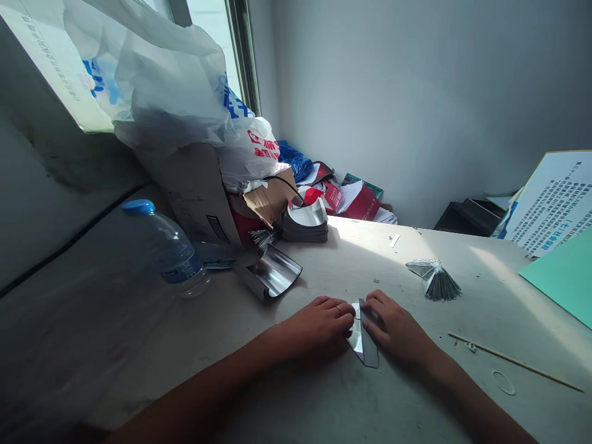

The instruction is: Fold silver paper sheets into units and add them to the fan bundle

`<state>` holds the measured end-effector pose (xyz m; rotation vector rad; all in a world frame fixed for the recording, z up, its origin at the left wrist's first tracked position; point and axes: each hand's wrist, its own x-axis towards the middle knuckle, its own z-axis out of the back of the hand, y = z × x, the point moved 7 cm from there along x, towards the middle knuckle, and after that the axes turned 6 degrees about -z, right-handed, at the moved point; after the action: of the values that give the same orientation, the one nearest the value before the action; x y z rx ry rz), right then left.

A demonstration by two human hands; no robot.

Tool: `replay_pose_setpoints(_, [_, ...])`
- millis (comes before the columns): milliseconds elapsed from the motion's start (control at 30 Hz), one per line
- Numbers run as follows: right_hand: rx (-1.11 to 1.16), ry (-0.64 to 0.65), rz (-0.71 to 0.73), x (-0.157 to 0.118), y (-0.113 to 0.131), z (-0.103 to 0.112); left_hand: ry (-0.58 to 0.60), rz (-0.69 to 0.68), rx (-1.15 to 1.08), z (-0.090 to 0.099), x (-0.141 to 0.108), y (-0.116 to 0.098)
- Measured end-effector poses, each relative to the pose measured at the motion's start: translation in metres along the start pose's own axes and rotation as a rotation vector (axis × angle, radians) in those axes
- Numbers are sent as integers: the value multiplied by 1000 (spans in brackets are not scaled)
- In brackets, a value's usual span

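A folded silvery sheet (369, 345), shiny on its left part and dull grey on its right, lies on the white table between my hands. My left hand (329, 317), with a ring on one finger, has its fingers curled onto the sheet's left edge. On the other side, my right hand (391, 320) presses the upper right edge with fingers and thumb. Up and to the right sits a fanned bundle of folded silvery pieces (441, 283). A curled stack of silvery sheets (277, 271) rests to the left, beyond my left hand.
A blue-capped plastic bottle (178, 259) stands at the left, before a cardboard box (198, 191) topped with plastic bags (176, 92). Another curved stack (305, 225) is behind. A thin wooden stick (518, 362) and a rubber ring (503, 383) lie right; a green sheet (564, 277) is beyond.
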<state>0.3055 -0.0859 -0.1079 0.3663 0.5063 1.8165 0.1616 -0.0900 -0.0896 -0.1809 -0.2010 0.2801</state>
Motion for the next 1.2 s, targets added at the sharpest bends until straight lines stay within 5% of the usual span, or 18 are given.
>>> replay_pose_setpoints(767, [-88,-85,115,-8,17,-2,-41,25,27,3,0,-1])
replay_pose_setpoints(1200, [140,-30,55,-1,7,-3,-32,30,12,8,0,-4])
